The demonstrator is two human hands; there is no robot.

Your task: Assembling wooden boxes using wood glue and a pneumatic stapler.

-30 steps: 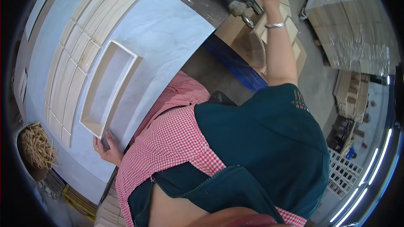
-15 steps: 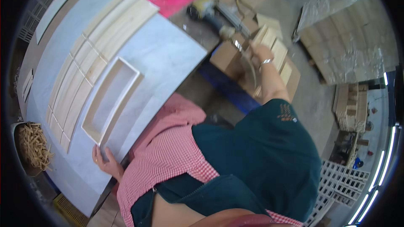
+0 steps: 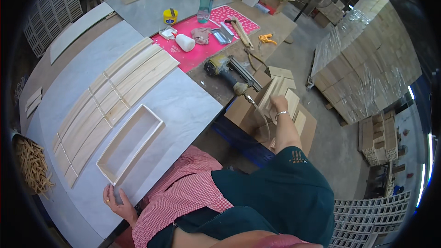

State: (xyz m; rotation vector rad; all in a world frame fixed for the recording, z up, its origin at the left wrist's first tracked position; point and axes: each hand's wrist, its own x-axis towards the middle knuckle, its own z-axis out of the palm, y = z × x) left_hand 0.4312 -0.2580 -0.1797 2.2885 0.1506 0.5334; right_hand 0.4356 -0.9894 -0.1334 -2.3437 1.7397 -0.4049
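Observation:
A narrow rectangular wooden frame (image 3: 146, 150) lies on the pale tabletop (image 3: 183, 105). At its near corner rests my left hand (image 3: 120, 206), fingers apart, the fingertips at or just beside the wood. To the right, my right hand (image 3: 279, 103) reaches into an open cardboard box (image 3: 245, 108) of light wooden boards (image 3: 294, 103). Its fingers are curled over the top end of a board, and their tips are partly hidden. Left of the box, a nail gun (image 3: 232, 76) with an air hose lies on the bench.
Bundled thin wooden strips (image 3: 98, 105) lie beyond the frame. A pink mat (image 3: 186, 59) bears a white bottle (image 3: 185, 42), a cloth and a hammer (image 3: 241, 32). A blue bottle (image 3: 206, 4) and yellow tub (image 3: 170, 16) stand farther back. Wrapped stacked boards (image 3: 367, 59) are at right.
The view has tilted up, showing more of the far bench. My left hand stays at the frame's near corner, and my right hand remains among the boards in the box.

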